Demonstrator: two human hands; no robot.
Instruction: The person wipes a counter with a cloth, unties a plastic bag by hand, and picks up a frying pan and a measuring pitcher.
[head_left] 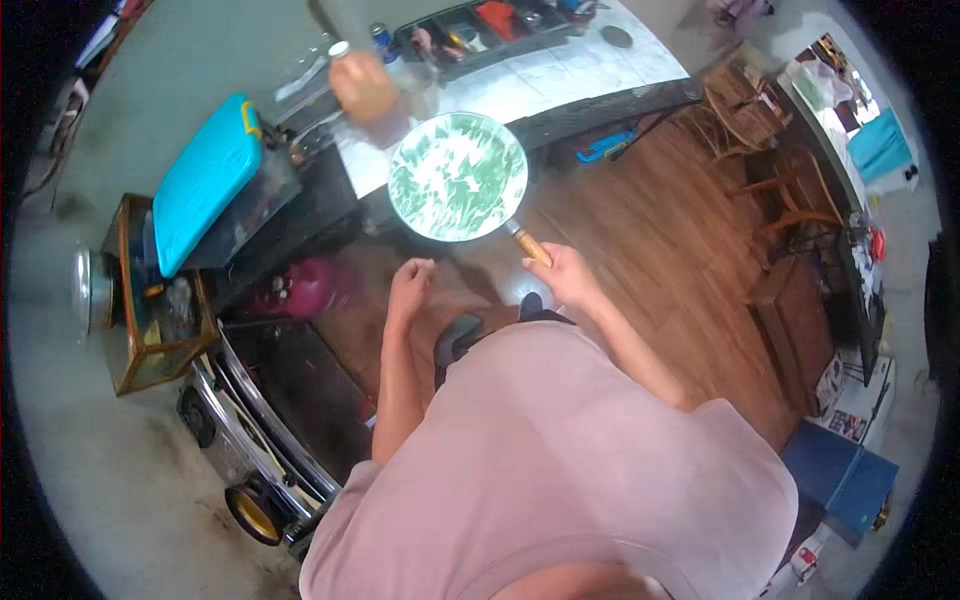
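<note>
While over wood floor [640, 220], right hand [565, 275] fingers clasping pan [457, 176] handle, left hand [410, 280] loosely curled, empty.

The pan [457, 177] sits at the centre of the view, over the edge of the desk [560, 80]. Its handle [530, 246] runs toward five o'clock into the right hand [568, 277]. The left hand [410, 285] lies at seven o'clock of the pan. The bottle [362, 85] stands at eleven o'clock, the tray [490, 25] at twelve, the case [205, 180] at nine.
</note>
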